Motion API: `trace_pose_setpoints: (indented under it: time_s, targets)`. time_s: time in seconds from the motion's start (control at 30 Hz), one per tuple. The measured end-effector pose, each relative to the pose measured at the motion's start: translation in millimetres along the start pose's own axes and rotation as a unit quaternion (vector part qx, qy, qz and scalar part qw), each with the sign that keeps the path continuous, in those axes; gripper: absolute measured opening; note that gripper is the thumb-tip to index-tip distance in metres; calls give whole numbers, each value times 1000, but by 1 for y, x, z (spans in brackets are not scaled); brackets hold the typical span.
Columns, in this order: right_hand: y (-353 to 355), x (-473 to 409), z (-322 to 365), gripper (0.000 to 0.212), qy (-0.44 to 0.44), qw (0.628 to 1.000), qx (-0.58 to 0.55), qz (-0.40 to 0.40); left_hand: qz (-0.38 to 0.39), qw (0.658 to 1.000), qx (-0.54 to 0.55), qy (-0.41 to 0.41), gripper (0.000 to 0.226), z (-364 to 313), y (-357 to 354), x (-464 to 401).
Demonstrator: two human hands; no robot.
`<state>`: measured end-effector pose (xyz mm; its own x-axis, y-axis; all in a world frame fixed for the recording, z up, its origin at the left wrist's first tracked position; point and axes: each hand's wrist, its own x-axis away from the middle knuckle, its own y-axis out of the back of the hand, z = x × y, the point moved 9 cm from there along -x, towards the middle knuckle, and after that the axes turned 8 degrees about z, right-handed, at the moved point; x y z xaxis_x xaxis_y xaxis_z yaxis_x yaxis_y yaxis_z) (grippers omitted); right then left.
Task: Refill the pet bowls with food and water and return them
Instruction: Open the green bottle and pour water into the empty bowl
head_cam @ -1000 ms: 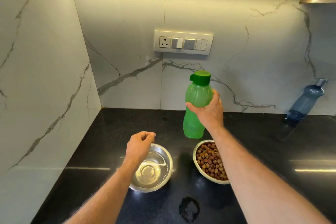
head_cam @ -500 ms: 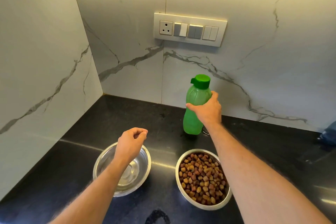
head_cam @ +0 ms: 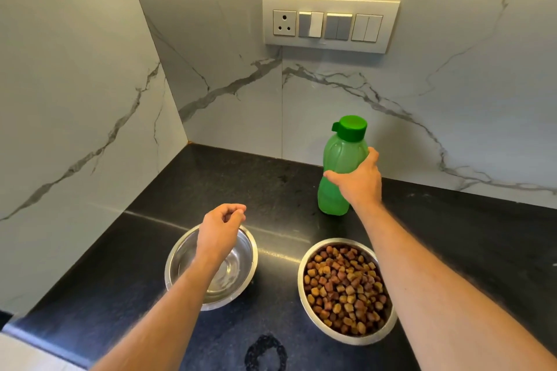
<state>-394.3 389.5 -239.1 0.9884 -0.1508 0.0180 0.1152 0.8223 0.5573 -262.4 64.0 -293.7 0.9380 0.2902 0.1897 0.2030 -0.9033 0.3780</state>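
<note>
A green bottle (head_cam: 340,159) with a closed green cap stands upright on the black counter (head_cam: 271,184) near the back wall. My right hand (head_cam: 358,181) grips its middle. Two steel bowls sit in front. The left bowl (head_cam: 180,256) holds clear water, and my left hand (head_cam: 220,229) hovers over it with fingers loosely curled, holding nothing that I can see. The right bowl (head_cam: 304,265) is full of brown kibble (head_cam: 343,286).
White marble walls close the corner at the left and back. A switch panel (head_cam: 331,24) with a socket is on the back wall. A small wet patch (head_cam: 265,352) marks the counter near its front edge.
The bottle has come down from the air and now stands on the counter by the wall, my right hand still round it. The view has tilted down and closer. My left hand has barely moved.
</note>
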Motion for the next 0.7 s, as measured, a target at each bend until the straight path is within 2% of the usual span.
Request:
trace_pose_setpoints:
  time_s: [0.2, 0.33, 0.43, 0.53, 0.6, 0.7]
  targets:
    - [-5, 13, -8, 101, -42, 998, 0, 38, 8, 999, 24, -18, 16, 0, 12, 8]
    - [2, 29, -21, 100, -105, 994, 18, 18, 16, 999, 36, -18, 15, -2, 22, 9]
    - [-1, 50, -32, 65, -163, 986, 17, 37, 23, 999, 34, -26, 17, -4, 28, 9]
    - [-11, 67, -35, 30, -147, 987, 5, 70, 49, 998, 47, -17, 18, 3, 29, 12]
    - [-11, 76, -32, 18, -127, 989, 17, 70, 71, 996, 57, -11, 19, 9, 27, 15]
    - [-2, 95, -28, 13, -127, 990, 47, 38, 92, 994, 50, -24, 16, 15, 29, 19]
